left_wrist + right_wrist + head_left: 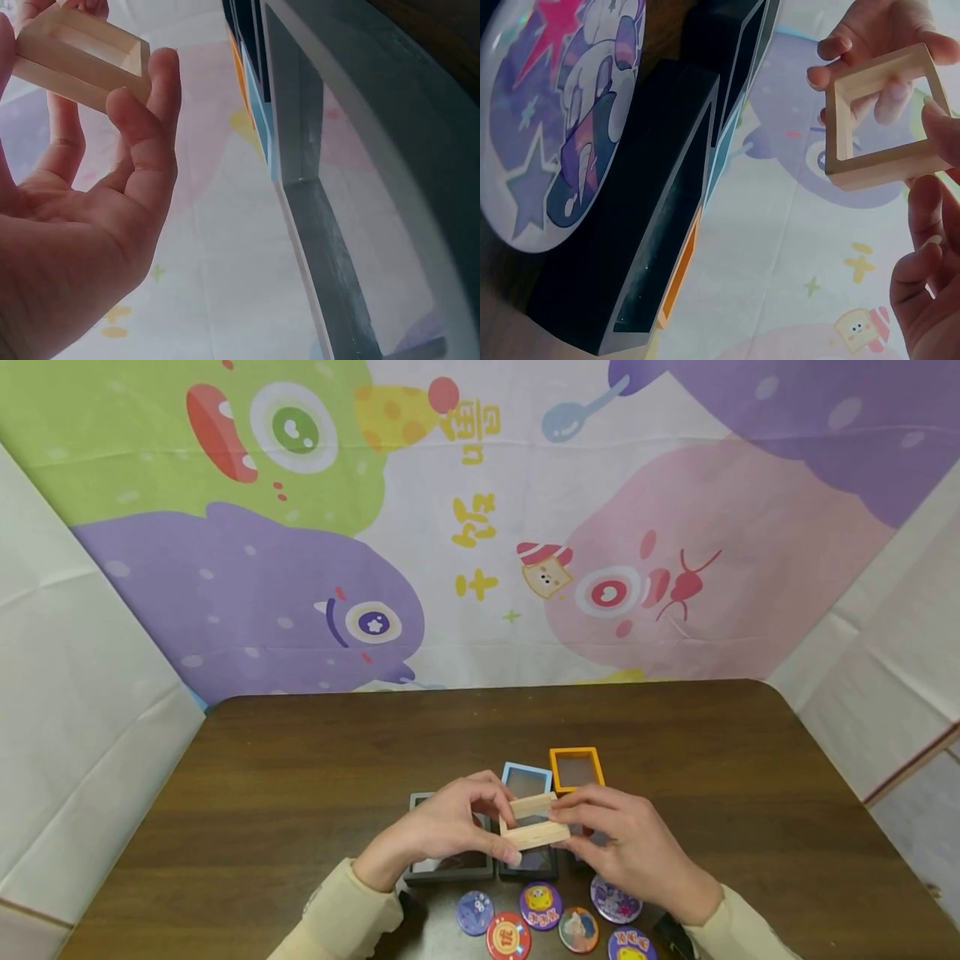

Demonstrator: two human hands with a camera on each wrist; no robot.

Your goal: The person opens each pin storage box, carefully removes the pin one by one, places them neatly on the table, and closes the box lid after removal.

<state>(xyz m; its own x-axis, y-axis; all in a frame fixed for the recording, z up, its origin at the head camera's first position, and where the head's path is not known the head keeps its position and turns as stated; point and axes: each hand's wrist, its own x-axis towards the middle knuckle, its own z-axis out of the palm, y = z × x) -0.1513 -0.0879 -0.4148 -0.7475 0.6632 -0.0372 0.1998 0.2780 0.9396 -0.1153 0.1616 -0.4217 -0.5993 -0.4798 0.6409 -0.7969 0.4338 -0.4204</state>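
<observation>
A small pale wooden square frame is held above the table between both hands. My left hand grips its left side, with the thumb at the near edge and fingertips at the far edge. From the other side my right hand pinches the right end between thumb and fingers. In the right wrist view the wooden frame shows its open middle, tilted, with fingertips of both hands on its sides. Beneath it, partly hidden by the hands, lie a black frame and a light blue frame.
An orange frame lies behind, and a larger grey frame is by the left wrist. Several round badges lie near the front, including a red one and a purple one. A cartoon-printed cloth hangs behind the brown table.
</observation>
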